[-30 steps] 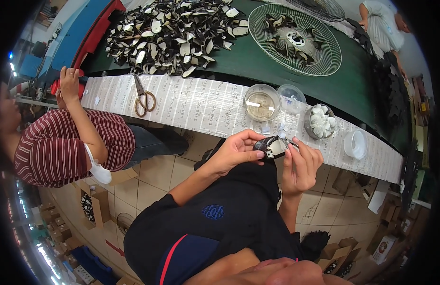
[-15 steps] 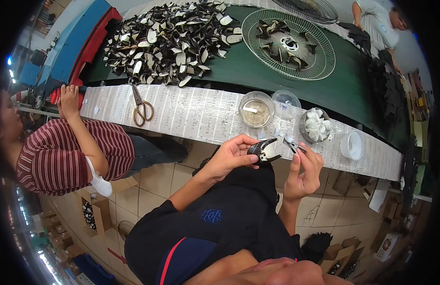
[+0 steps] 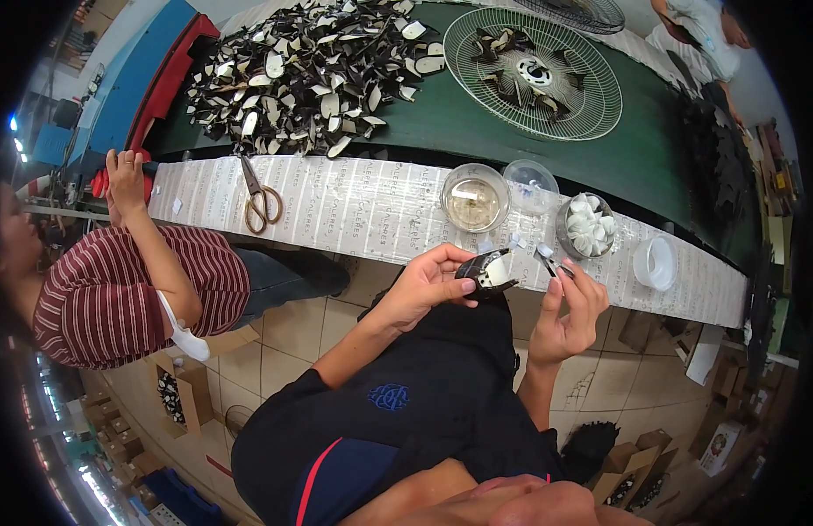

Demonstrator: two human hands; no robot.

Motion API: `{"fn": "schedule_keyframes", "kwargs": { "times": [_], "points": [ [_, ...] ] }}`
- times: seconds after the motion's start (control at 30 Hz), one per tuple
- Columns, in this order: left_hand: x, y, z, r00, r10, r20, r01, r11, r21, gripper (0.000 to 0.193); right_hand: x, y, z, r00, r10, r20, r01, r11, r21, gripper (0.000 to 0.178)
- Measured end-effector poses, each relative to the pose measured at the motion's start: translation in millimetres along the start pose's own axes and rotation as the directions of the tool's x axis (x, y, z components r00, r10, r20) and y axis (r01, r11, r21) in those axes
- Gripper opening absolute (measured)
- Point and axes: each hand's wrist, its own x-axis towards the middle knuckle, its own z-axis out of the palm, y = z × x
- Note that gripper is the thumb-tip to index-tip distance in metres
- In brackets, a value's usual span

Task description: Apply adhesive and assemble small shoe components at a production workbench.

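My left hand (image 3: 424, 285) is closed on a black shoe-upper piece (image 3: 495, 273) with a pale lining, its open side turned toward my right hand. Between the thumb and fingers of my right hand (image 3: 569, 311) is a slim dark tool that looks like tweezers (image 3: 554, 265). A small white bit (image 3: 544, 250) shows at its tip, apart from the upper piece. Just beyond the hands, a clear round tub (image 3: 474, 200) holds a yellowish liquid. A round container (image 3: 560, 230) full of white pieces (image 3: 587, 230) stands beyond my right hand.
Scissors (image 3: 259, 207) lie on the paper-covered ledge (image 3: 354, 203). Behind is a green belt (image 3: 424, 118) with a heap of black and white pieces (image 3: 310, 79) and a wire fan guard (image 3: 591, 92). A clear lid (image 3: 531, 186) and an empty tub (image 3: 656, 263) stand near. A person in stripes (image 3: 135, 289) works at left.
My right hand has moved a little to the right with the tweezers, whose tip is now farther from the upper piece. My left hand keeps hold of that piece.
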Motion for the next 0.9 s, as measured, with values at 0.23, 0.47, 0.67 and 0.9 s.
{"fn": "schedule_keyframes", "kwargs": {
  "times": [0.23,0.47,0.67,0.9],
  "points": [
    [1,-4,-4,1.000,-0.019,-0.013,0.019,0.998,-0.054,0.031,-11,-4,-1,0.985,0.159,0.067,-0.171,0.946,0.274,0.011],
    [-3,-6,-2,1.000,-0.028,0.001,0.028,0.998,-0.050,0.029,-15,-17,-3,0.988,0.056,0.145,-0.093,0.961,0.261,0.011],
    [-6,-6,-2,1.000,-0.016,-0.005,0.016,0.999,-0.028,0.030,-15,-24,-3,0.986,-0.018,0.168,-0.025,0.967,0.253,0.012],
    [-10,-7,-3,1.000,0.006,-0.020,-0.007,0.999,-0.041,0.030,-16,-25,-6,0.986,-0.051,0.156,0.023,0.984,0.175,0.013]
  ]
}}
